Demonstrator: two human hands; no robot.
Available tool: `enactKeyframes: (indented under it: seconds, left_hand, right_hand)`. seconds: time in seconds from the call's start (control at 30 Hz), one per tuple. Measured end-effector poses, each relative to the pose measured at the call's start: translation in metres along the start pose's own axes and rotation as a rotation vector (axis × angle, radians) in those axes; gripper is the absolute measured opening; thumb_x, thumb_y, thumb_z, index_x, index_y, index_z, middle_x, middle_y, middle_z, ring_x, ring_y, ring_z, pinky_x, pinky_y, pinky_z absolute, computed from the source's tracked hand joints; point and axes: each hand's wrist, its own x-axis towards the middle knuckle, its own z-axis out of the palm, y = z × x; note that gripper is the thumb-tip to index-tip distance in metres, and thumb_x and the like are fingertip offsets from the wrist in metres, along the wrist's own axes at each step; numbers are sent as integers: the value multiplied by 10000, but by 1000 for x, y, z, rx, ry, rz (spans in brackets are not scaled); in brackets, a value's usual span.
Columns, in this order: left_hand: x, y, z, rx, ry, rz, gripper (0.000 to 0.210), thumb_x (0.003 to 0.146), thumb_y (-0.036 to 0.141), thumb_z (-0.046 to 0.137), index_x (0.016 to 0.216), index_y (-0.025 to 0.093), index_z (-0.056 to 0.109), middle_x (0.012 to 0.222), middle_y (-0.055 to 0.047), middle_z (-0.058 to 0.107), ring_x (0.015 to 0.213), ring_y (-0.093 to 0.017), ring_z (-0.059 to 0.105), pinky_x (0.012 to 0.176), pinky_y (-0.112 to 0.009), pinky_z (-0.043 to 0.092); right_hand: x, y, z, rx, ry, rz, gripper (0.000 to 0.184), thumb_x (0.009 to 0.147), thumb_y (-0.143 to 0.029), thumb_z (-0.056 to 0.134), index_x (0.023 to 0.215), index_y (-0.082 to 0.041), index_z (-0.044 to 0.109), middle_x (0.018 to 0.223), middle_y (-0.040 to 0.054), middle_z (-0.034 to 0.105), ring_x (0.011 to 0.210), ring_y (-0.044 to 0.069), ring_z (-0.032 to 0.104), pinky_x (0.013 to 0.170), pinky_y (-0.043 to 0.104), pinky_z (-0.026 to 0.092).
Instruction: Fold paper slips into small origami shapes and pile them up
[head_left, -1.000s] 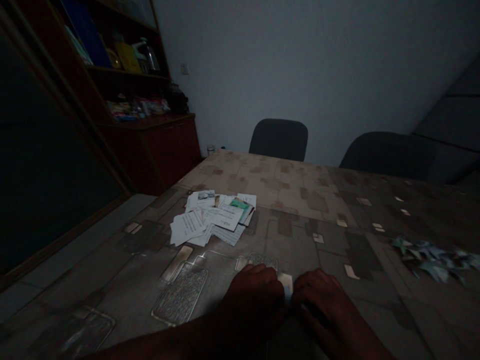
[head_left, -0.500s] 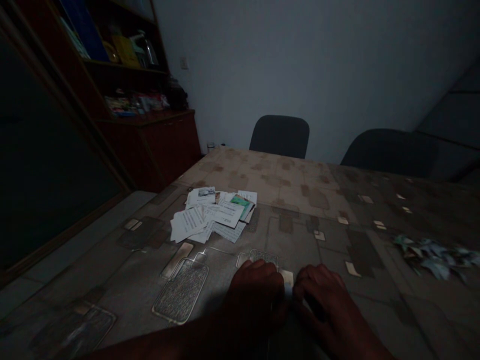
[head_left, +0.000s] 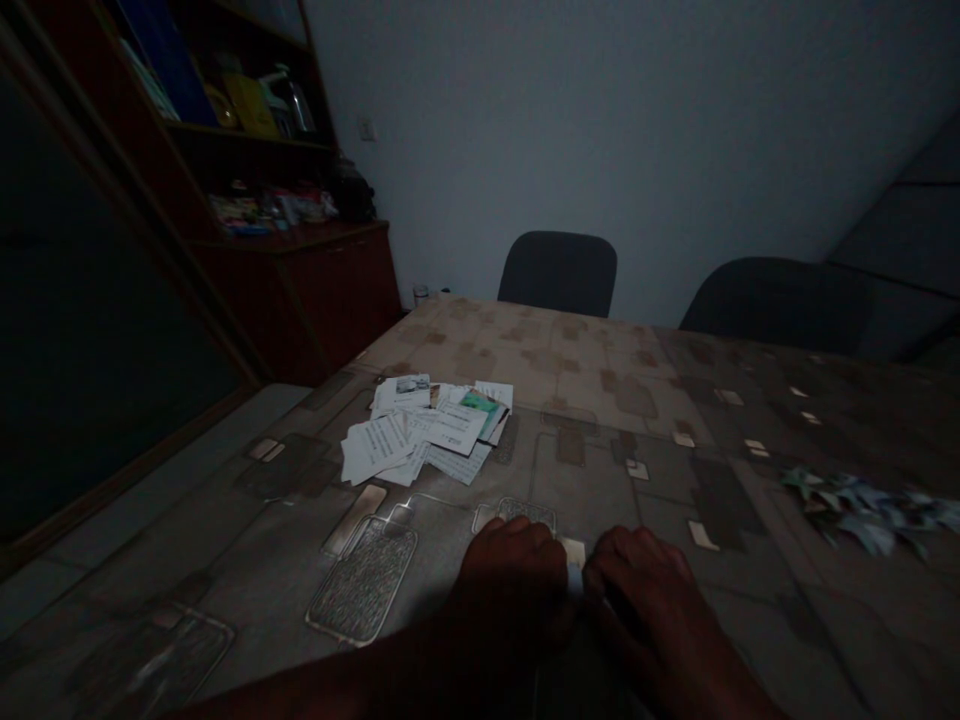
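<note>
My left hand [head_left: 514, 585] and my right hand [head_left: 649, 600] are close together over the near part of the table, both with curled fingers. Between them shows a sliver of a small pale piece of paper [head_left: 575, 582], pinched from both sides; the rest of it is hidden by my fingers. Ahead and to the left lies a loose pile of small paper sheets [head_left: 420, 435], mostly white with printed text, one of them green. On the right is a cluster of folded paper pieces [head_left: 862, 510], pale and greenish, with pointed ends.
A patterned cloth [head_left: 480, 345] covers the table. Behind the table stand two dark chairs [head_left: 559, 272], near the wall. At the left is a reddish cabinet [head_left: 337, 290] with goods on its shelves. The room is dim.
Both hands stay almost in place, with only a slight shift of the fingers around the pale paper. The paper pile and the folded pieces lie as before.
</note>
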Motion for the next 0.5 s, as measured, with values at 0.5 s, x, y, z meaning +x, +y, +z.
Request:
enactKeyframes:
  seconds: [0.5]
  left_hand:
    - [-1, -1, 0, 77, 32, 20, 72, 734, 222, 669, 743, 162, 628, 779, -56, 671, 757, -223, 596, 704, -346, 467]
  right_hand:
    - [-21, 2, -21, -87, -51, -129, 159, 846, -92, 531, 867, -220, 622, 781, 19, 672, 711, 182, 622, 650, 271, 447]
